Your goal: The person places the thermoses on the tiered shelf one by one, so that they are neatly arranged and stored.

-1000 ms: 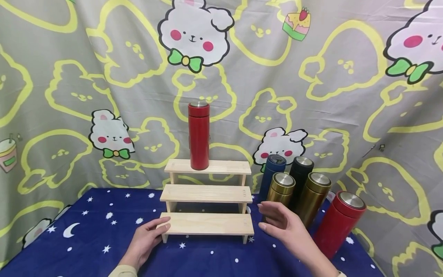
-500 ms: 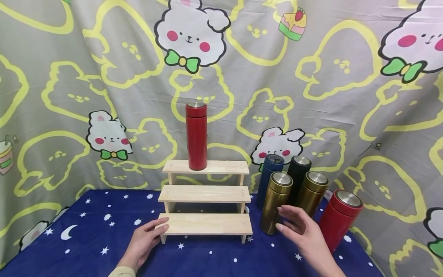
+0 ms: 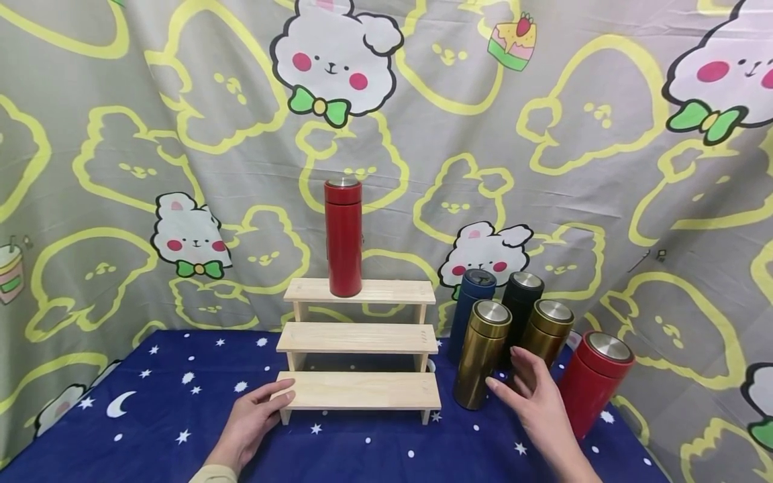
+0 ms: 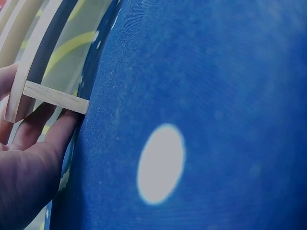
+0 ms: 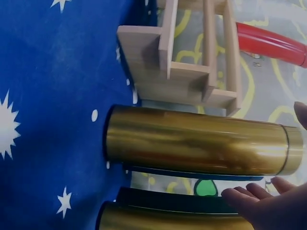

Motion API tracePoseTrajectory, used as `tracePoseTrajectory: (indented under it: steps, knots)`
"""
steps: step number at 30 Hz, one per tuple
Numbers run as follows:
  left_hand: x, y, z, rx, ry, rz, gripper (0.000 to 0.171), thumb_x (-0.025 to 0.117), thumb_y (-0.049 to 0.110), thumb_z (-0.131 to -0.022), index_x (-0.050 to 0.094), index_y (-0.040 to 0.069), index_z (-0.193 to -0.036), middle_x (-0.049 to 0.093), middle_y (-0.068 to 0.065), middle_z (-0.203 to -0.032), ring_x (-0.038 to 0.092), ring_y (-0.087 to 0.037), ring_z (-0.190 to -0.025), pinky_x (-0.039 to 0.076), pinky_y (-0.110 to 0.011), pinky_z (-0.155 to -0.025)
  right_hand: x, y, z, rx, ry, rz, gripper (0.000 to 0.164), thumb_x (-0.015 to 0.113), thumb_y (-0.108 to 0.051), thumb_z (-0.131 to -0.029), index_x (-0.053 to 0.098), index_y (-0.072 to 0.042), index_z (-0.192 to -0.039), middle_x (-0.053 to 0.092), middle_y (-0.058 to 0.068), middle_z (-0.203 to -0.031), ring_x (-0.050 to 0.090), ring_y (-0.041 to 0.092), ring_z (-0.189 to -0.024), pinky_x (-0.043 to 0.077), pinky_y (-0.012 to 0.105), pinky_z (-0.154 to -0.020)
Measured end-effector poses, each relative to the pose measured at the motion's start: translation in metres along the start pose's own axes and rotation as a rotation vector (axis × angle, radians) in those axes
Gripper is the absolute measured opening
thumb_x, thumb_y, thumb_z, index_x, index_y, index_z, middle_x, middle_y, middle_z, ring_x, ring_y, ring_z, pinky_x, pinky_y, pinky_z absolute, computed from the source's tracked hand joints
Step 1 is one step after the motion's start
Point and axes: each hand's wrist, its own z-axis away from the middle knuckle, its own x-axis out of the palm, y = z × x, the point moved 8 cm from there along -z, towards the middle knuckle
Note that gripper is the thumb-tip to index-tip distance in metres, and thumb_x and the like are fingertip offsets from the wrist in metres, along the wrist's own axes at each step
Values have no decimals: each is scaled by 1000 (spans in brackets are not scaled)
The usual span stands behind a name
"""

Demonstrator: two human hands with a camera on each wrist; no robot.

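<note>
A three-step wooden display stand [image 3: 359, 391] stands on the cloth. My left hand [image 3: 250, 421] pinches the left end of its lowest board, thumb on top and fingers underneath in the left wrist view. On the top step a red thermos [image 3: 344, 248] stands upright. My right hand [image 3: 537, 399] is half spread with its fingers apart, just right of the front gold thermos [image 3: 480, 355]. In the right wrist view its thumb and fingers lie on either side of that thermos near the cap; contact cannot be told. A second gold thermos [image 3: 551, 325] is partly hidden behind the hand.
Behind the gold ones stand a blue thermos [image 3: 465, 322] and a black thermos [image 3: 521, 298]. Another red thermos [image 3: 594, 386] is at the far right. A dark blue star-patterned cloth [image 3: 338, 453] covers the table, and a grey cartoon curtain [image 3: 386, 154] hangs close behind.
My right hand has moved right, from beside the stand to the right side of the front gold thermos, uncovering its lower part. The left hand keeps its place on the stand.
</note>
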Motion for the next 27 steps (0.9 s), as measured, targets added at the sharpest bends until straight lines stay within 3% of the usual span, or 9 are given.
tracePoseTrajectory:
  steps: [6,16,27]
  knots:
    - [0,0,1,-1,2,0,48,81,21,-83,67,-3,-122,41,-31,-144,48,-35,-124,41,-53,-100,8,8,-9,28,-17,19,92,77,-23,-88,16,0,-153,21,26,-156,21,42,-142,24,53,-112]
    - [0,0,0,-6,7,0,45,80,19,-84,68,-2,-122,41,-31,-143,49,-33,-123,41,-53,-100,15,19,-18,40,-12,55,104,79,-29,-86,6,0,-155,16,28,-157,18,43,-142,21,57,-112]
    - [0,-2,-1,-4,6,5,43,78,17,-86,67,-3,-122,41,-30,-144,49,-33,-122,42,-52,-100,23,33,-27,40,-29,75,105,78,-32,-86,6,2,-154,17,30,-155,19,45,-141,21,58,-112]
